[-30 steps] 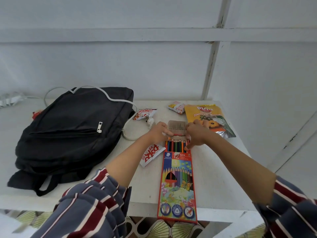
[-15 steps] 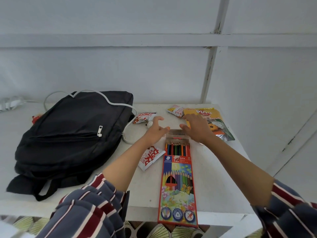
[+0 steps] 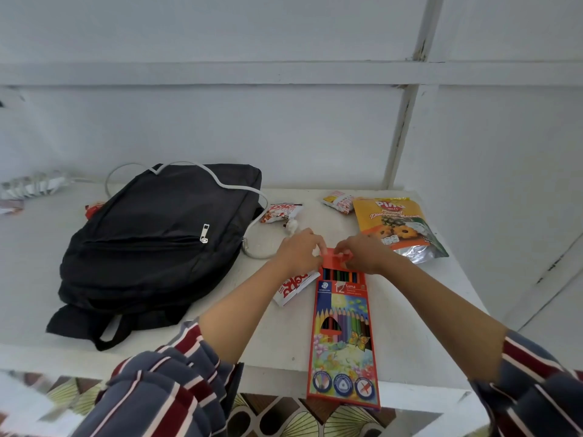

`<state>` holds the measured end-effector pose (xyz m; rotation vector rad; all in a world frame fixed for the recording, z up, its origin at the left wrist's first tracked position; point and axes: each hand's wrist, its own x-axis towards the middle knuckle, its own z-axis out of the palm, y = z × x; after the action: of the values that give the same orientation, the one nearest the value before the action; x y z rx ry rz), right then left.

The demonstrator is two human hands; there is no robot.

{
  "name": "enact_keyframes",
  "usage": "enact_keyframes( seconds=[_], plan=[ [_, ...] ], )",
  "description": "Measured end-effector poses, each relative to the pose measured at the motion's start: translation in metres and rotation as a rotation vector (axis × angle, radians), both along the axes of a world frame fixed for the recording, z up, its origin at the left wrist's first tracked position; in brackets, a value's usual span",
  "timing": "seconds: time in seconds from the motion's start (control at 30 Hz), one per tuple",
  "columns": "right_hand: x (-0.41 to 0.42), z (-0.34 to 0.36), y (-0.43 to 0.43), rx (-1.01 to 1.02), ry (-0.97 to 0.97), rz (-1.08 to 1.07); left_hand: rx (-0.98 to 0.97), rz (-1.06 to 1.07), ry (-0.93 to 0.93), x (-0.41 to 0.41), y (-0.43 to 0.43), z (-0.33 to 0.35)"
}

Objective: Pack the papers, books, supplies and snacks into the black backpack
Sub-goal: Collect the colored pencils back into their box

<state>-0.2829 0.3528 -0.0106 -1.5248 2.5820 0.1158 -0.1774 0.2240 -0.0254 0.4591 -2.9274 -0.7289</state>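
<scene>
Head view: your left hand (image 3: pixel 299 251) and right hand (image 3: pixel 361 253) both pinch the orange end flap (image 3: pixel 330 260) of the long cardboard coloured-pencil box (image 3: pixel 342 335), hiding its fold. The black fabric backpack (image 3: pixel 151 244) lies flat, left of it.

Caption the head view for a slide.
The left hand and right hand pinch the red flap of the pencil box, black backpack lying alongside.

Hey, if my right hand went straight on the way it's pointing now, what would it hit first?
Probably the left hand. The right hand pinches the pencil box flap and points leftward, with the left hand just across that flap, though depth is hard to judge.
</scene>
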Motion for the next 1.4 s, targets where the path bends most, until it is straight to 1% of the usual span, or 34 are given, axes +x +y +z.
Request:
enact_keyframes(
  seconds=[0.13, 0.2, 0.3, 0.33, 0.57, 0.67, 0.77, 0.87, 1.03, 1.23, 1.33, 1.4],
  plan=[
    [0.004, -0.002, -0.004, 0.062, 0.096, -0.045, -0.314, 0.114, -0.097, 0.01, 0.035, 0.003],
    [0.004, -0.002, -0.005, 0.103, 0.082, -0.065, -0.359, 0.159, -0.127, 0.015, 0.057, 0.0],
    [0.002, -0.002, -0.005, 0.109, -0.04, -0.095, -0.273, 0.184, -0.192, 0.021, 0.083, -0.003],
    [0.001, -0.002, -0.006, 0.112, -0.049, -0.098, -0.239, 0.186, -0.208, 0.024, 0.088, -0.003],
    [0.0, -0.003, -0.006, 0.138, 0.006, -0.113, -0.152, 0.138, -0.27, 0.032, 0.089, -0.008],
    [0.005, 0.0, -0.005, 0.151, 0.016, -0.134, -0.125, 0.07, -0.333, 0.033, 0.075, 0.001],
    [0.012, 0.002, -0.003, 0.137, 0.04, -0.092, -0.091, -0.027, -0.34, 0.036, 0.061, 0.008],
    [0.024, 0.003, 0.0, 0.09, 0.023, -0.054, -0.021, -0.082, -0.34, 0.038, 0.048, 0.009],
    [0.029, -0.002, 0.003, 0.12, 0.064, -0.031, 0.068, -0.163, -0.364, 0.04, 0.031, 0.009],
    [0.033, 0.005, 0.012, 0.09, -0.065, -0.057, 0.171, -0.226, -0.378, 0.045, 0.014, 0.006],
    [0.034, 0.007, 0.019, 0.075, -0.151, -0.136, 0.196, -0.262, -0.389, 0.045, 0.008, 0.003],
    [0.033, 0.005, 0.026, 0.022, -0.195, -0.215, 0.207, -0.291, -0.407, 0.045, 0.007, 0.004]
  ],
)
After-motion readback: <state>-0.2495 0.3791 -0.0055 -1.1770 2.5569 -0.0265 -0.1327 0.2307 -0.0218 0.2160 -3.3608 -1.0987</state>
